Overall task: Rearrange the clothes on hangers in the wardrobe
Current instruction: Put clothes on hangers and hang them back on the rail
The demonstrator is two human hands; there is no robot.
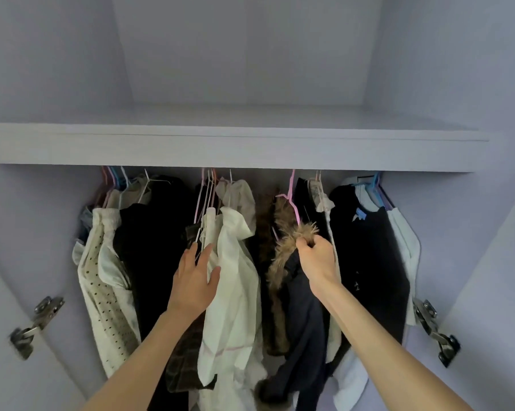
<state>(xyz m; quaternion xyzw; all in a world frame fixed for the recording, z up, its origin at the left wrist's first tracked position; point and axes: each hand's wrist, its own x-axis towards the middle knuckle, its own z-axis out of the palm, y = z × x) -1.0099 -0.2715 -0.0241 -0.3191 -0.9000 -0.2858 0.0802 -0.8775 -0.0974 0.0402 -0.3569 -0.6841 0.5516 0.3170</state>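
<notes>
Wardrobe point(250, 149), right hand point(318, 262) gripping fur-trimmed coat point(297, 315)

Above the clothes: the shelf point(235, 149) hung low over the hanger hooks point(209, 179), leaving only a thin slot.
Left group: pale and dark garments point(111, 262) were packed touching.
Centre gap: a dark opening point(263, 232) lay between the white shirt point(235, 277) and the fur-trimmed coat point(286, 262).
Right group: dark garments point(366, 262) crowded against the wardrobe wall point(446, 232).
Sides: door hinges point(434, 327) jutted inward.
</notes>
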